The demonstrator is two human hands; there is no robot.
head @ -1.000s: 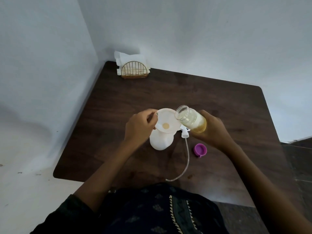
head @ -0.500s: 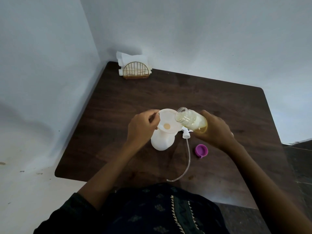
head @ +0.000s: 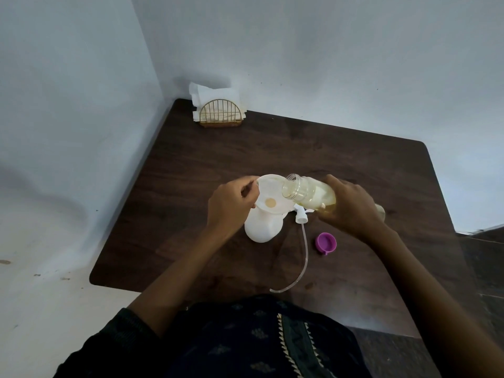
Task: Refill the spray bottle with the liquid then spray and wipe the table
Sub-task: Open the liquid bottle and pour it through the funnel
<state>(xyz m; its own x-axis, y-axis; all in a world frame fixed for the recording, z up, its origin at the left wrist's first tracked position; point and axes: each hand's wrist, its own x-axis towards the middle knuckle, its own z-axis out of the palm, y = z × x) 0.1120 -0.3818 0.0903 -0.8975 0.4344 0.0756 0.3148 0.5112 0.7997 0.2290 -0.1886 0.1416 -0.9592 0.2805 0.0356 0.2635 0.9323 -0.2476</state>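
While tilted — bottle (head: 311, 196) within fingers (head: 334, 184)

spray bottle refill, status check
Left hand pinches funnel rim on spray bottle. Right hand tips refill bottle over funnel. Sprayer head, purple cap lie aside.

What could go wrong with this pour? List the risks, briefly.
1. The clear bottle in the right hand is tilted nearly flat, its mouth just over the funnel rim; liquid could surge past onto the table.
2. The funnel sits on the white spray bottle, steadied only by the left hand at its rim; a nudge might tip both.
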